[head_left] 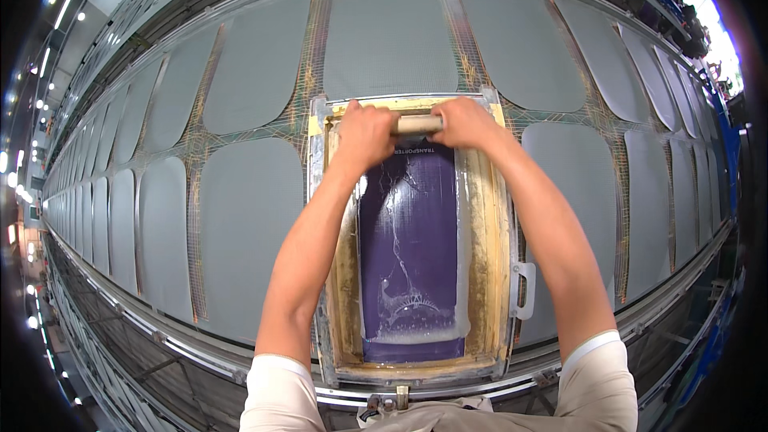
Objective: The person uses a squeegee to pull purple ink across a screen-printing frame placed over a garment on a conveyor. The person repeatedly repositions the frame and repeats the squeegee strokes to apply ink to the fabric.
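Both my hands grip a squeegee (pixel 418 125) by its pale rounded handle at the far end of a printing screen. My left hand (pixel 366 134) is wrapped round its left end, and my right hand (pixel 467 122) closes on the right end. The blade below is mostly hidden by the handle and my fingers. The screen's frame (pixel 488 272) is rectangular, with yellowish, ink-stained inner borders. Inside it lies a purple mesh (pixel 412 216). Clear or whitish wet ink (pixel 424 332) streaks down its middle and pools along the near end.
Under the screen runs a long table with two rows of rounded grey panels (pixel 250 224), with orange-green gridded strips (pixel 196 216) between them. A white loop handle (pixel 524 291) sticks out from the frame's right side. Metal rails (pixel 184 350) edge the table near me.
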{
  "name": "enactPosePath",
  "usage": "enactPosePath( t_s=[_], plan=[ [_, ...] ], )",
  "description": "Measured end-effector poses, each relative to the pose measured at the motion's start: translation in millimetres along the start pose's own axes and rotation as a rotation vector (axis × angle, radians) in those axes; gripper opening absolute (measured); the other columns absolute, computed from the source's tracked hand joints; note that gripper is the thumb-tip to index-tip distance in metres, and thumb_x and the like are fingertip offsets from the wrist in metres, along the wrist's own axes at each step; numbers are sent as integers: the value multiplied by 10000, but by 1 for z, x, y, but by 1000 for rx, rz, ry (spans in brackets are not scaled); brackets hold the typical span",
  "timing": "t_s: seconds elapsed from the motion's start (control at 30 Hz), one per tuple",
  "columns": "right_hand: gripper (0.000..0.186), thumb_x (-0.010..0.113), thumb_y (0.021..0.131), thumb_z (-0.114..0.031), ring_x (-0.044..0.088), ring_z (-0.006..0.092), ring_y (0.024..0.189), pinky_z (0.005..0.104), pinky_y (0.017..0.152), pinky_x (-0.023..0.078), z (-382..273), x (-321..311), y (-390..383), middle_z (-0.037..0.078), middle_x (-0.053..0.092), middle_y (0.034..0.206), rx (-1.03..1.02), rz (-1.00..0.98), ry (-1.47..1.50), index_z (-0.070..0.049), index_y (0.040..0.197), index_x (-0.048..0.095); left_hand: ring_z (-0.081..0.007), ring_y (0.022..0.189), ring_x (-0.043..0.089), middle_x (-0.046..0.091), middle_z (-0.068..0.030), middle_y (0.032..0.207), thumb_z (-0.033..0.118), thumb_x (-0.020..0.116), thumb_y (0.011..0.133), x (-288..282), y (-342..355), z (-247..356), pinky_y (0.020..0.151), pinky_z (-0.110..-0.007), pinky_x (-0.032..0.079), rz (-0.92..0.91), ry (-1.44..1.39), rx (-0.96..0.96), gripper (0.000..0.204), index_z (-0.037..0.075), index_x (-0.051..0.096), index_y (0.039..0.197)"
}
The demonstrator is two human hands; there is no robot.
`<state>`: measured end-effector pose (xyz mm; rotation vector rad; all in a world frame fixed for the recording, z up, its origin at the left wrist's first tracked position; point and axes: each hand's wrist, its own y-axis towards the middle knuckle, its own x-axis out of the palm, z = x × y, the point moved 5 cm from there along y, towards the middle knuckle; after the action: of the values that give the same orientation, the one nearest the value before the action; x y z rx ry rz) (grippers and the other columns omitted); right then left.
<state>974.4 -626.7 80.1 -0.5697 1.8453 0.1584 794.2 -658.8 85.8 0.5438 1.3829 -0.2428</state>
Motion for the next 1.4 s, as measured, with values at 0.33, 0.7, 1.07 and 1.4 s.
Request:
enactPosePath(
  t_s=[0.33,0.7,1.07,1.4],
  plan=[
    [310,854,728,-248,696,386,863,456,788,538,-3,11,-7,194,723,849,73,-46,88,-60,954,754,-324,773,695,725,-75,798,279,845,727,3,-6,4,743,-453,533,-128,-62,-116,245,141,764,914],
    [276,843,633,-159,683,310,813,437,757,536,-112,99,-281,117,693,834,-133,-69,55,-96,873,723,-240,798,650,687,-52,874,48,737,665,-42,-263,170,792,-398,453,-184,-202,-87,254,124,715,907],
    [384,721,920,-368,632,373,1129,451,971,488,1,68,-331,195,686,1224,533,754,132,-43,1122,717,-236,926,614,654,-28,956,75,701,696,-55,-340,217,837,-396,434,-115,-140,-92,262,143,682,949],
    [301,660,951,-278,635,348,781,425,739,489,54,103,-334,190,689,853,530,706,332,21,925,644,-210,949,603,653,-2,998,100,695,759,-49,-365,224,854,-376,434,-48,-136,-101,220,134,681,975]
  ],
)
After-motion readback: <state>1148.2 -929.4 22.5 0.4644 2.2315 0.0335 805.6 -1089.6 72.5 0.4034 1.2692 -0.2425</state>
